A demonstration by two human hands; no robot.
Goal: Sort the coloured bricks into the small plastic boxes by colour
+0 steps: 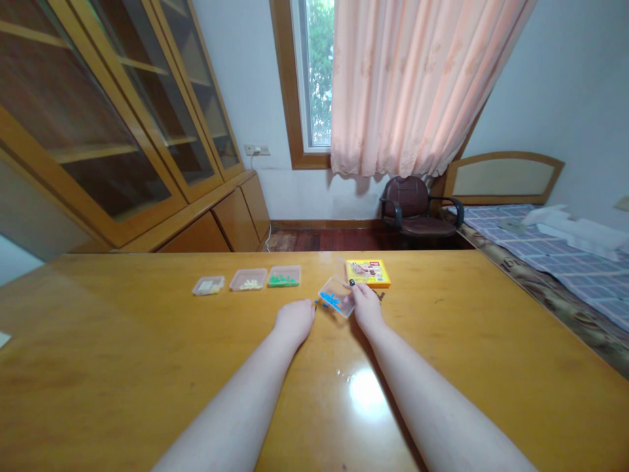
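From the head view I had the right hand (367,307) gripping a clear plastic box (337,284) by its right edge, thumb over the rim, holding it tilted near the middle of the far part of the worktop (147,367). Loose blue pieces (330,300) lay gathered inside. The left hand (296,318) looked curled just beside the box's left side; a blue bit (317,302) showed at its fingertips, but I could not tell whether it was pinched.

In my judgement, the tilt wanted a steady, light grip, since squeezing the thin wall could have made it flex and scatter pieces. Staying low over the worktop and tipping gently seemed best, with the left hand close enough to stop strays. I also judged the brown pieces (380,295) beside the right hand, near the yellow box (377,271), easy to brush or mix in. The green pieces (284,280) sat safely apart to the left.
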